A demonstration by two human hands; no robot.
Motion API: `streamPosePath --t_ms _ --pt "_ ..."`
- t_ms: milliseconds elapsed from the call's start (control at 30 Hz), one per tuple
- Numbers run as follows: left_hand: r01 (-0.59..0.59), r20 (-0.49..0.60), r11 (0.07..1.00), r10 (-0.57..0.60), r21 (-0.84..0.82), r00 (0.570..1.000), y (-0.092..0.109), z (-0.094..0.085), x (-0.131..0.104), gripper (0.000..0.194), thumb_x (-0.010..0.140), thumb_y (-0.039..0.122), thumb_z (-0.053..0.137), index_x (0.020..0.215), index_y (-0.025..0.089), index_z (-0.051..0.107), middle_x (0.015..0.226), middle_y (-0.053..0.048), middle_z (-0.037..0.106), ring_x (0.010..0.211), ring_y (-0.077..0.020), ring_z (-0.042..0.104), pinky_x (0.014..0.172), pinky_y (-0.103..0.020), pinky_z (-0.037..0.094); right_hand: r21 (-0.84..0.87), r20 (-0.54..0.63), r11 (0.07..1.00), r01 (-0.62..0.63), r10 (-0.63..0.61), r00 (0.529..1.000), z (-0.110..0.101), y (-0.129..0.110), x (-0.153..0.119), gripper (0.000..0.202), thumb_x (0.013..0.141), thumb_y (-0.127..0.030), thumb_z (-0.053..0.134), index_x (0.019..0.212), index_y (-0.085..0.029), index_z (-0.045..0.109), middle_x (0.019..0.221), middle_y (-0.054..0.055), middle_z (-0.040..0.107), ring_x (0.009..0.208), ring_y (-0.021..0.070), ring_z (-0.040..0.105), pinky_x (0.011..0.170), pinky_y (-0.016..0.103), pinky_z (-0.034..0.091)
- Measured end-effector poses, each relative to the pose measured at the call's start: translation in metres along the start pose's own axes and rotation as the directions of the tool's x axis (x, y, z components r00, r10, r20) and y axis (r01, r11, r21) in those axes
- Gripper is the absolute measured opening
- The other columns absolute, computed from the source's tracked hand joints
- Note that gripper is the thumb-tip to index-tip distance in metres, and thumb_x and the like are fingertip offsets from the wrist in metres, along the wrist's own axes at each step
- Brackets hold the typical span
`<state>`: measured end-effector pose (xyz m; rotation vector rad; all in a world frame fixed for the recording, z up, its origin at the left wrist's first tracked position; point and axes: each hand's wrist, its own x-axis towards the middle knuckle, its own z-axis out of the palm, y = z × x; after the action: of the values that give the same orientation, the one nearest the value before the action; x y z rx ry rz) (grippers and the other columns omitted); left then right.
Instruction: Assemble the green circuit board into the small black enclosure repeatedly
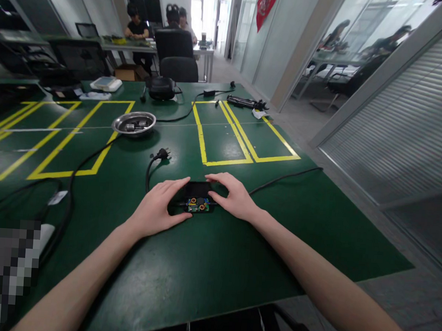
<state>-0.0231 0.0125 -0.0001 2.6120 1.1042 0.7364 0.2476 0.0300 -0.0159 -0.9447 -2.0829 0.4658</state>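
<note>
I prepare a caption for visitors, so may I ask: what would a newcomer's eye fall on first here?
Probably the opened black case with its small circuit board, between the person's left hand and right hand on the green table. Beyond them, bright yellow tape outlines areas, and a shiny metal bowl stands to the left. Farther back, a red decoration hangs at the top, right of centre.

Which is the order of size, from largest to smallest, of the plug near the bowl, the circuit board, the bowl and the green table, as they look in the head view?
1. green table
2. bowl
3. circuit board
4. plug
</note>
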Motion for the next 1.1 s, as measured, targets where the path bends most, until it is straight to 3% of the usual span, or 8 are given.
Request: streamPosePath --t_ms 100,333,400,533,733,900,1000,1100 --pt "-0.032 -0.033 0.999 0.032 -0.027 0.999 0.004 -0.001 0.000 0.070 0.090 0.038 0.075 0.152 0.024 0.046 0.133 -0.013 0.067 0.120 -0.0298 0.066 0.104 -0.046 0.055 0.056 -0.015 0.996 0.072 -0.072 0.997 -0.002 -0.008 -0.002 0.035 0.094 -0.017 0.060 0.128 -0.022 0.066 0.106 0.008 0.071 0.097 0.0213 0.066 0.088 0.039 0.057" --pt "-0.083 -0.040 0.994 0.080 -0.078 0.996 0.012 -0.004 0.001 0.024 0.091 0.028 0.071 0.114 0.020 0.067 0.114 -0.011 0.070 0.102 -0.0244 0.069 0.089 -0.039 0.060 0.057 0.073 0.984 0.168 -0.172 0.982 -0.009 -0.023 -0.004 0.005 0.093 -0.022 0.062 0.091 -0.021 0.068 0.094 0.007 0.067 0.089 0.0213 0.064 0.081 0.038 0.055" --pt "-0.101 -0.035 0.991 0.098 -0.089 0.995 0.015 -0.004 0.002 0.019 0.093 0.026 0.069 0.111 0.019 0.066 0.116 -0.012 0.071 0.105 -0.0249 0.069 0.093 -0.041 0.059 0.037 0.078 0.991 0.130 -0.133 0.988 -0.009 -0.022 -0.004 0.005 0.092 -0.024 0.063 0.095 -0.022 0.066 0.101 0.008 0.068 0.095 0.0230 0.065 0.086 0.040 0.055" --pt "-0.146 -0.032 0.983 0.143 -0.109 0.989 0.021 -0.003 0.002 0.005 0.097 0.018 0.062 0.101 0.020 0.063 0.113 -0.011 0.073 0.107 -0.0233 0.070 0.094 -0.040 0.059 0.041 0.166 0.996 0.075 -0.080 0.983 -0.008 -0.019 -0.004 0.027 0.090 -0.027 0.067 0.116 -0.021 0.063 0.116 0.011 0.070 0.108 0.0252 0.066 0.095 0.042 0.054" --pt "-0.076 -0.012 0.991 0.075 -0.109 0.997 0.017 -0.001 0.001 0.012 0.093 0.022 0.065 0.104 0.020 0.061 0.123 -0.012 0.071 0.110 -0.0250 0.070 0.094 -0.040 0.058 0.065 0.228 0.992 0.108 -0.121 0.966 -0.011 -0.020 -0.003 0.027 0.086 -0.026 0.073 0.110 -0.021 0.063 0.108 0.009 0.070 0.102 0.0239 0.065 0.091 0.039 0.054" --pt "0.027 0.070 0.991 -0.018 -0.129 0.997 0.013 -0.003 0.001 0.024 0.090 0.026 0.068 0.112 0.021 0.062 0.109 -0.007 0.075 0.098 -0.0238 0.072 0.089 -0.038 0.057 0.050 0.252 0.997 0.062 -0.073 0.965 -0.012 -0.020 -0.003 0.028 0.084 -0.024 0.076 0.107 -0.021 0.060 0.108 0.008 0.068 0.099 0.0222 0.063 0.088 0.037 0.053" --pt "0.031 0.073 0.989 -0.020 -0.144 0.997 0.015 -0.004 0.003 0.011 0.090 0.026 0.068 0.094 0.022 0.059 0.110 -0.008 0.076 0.099 -0.0237 0.071 0.088 -0.038 0.056 0.057 0.271 0.996 0.073 -0.086 0.959 -0.012 -0.020 -0.004 0.032 0.083 -0.027 0.080 0.106 -0.021 0.058 0.111 0.008 0.067 0.103 0.0228 0.063 0.090 0.037 0.052" --pt "0.018 0.083 0.988 -0.005 -0.156 0.997 0.016 -0.006 0.004 0.022 0.091 0.027 0.066 0.079 0.023 0.048 0.111 -0.009 0.076 0.099 -0.0242 0.069 0.086 -0.039 0.055 0.023 0.296 0.997 0.074 -0.078 0.952 -0.012 -0.020 -0.003 0.034 0.082 -0.025 0.081 0.106 -0.021 0.058 0.110 0.008 0.067 0.101 0.0228 0.063 0.088 0.036 0.052"
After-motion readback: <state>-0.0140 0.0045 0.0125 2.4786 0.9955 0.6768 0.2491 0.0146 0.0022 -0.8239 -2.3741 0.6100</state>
